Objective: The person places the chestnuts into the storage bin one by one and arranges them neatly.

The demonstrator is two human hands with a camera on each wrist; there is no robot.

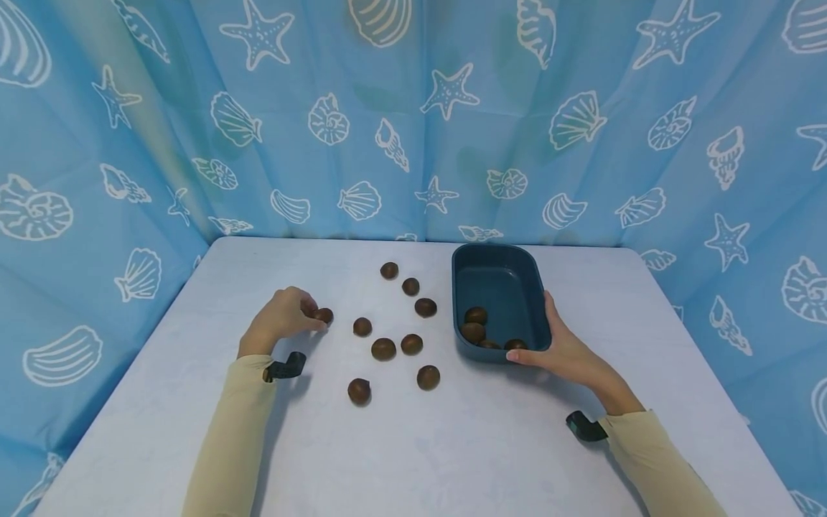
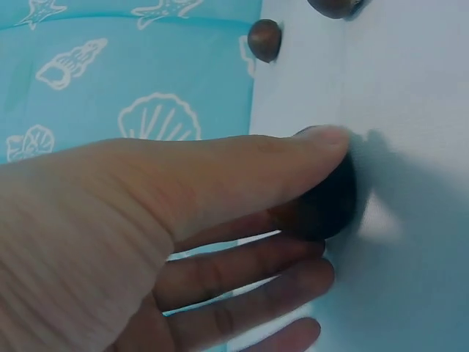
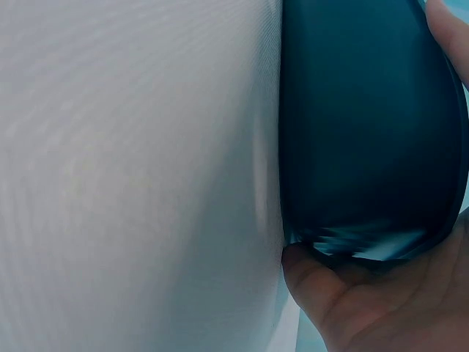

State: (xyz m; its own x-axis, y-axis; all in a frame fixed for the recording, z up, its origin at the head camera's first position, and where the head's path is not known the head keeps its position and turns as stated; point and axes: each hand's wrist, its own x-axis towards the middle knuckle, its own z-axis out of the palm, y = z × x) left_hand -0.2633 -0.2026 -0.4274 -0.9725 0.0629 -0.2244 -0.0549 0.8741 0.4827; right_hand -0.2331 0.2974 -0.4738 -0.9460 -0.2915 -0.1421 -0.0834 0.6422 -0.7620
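My left hand (image 1: 279,319) is at the left of the table and pinches a brown chestnut (image 1: 324,315) between thumb and fingers. In the left wrist view the thumb lies across the top of this dark chestnut (image 2: 333,202), while the other fingers spread below. A dark blue rectangular box (image 1: 507,283) sits right of centre, with several chestnuts (image 1: 474,332) gathered at its near end. My right hand (image 1: 575,355) grips the box's near right corner, thumb at the front rim and fingers along the right side. The right wrist view shows the box wall (image 3: 366,110) close up.
Several loose chestnuts (image 1: 384,350) lie scattered on the white table (image 1: 400,445) between my left hand and the box. Behind the table's far edge hangs a blue curtain (image 1: 400,86) with white shells and starfish, which also runs along both sides.
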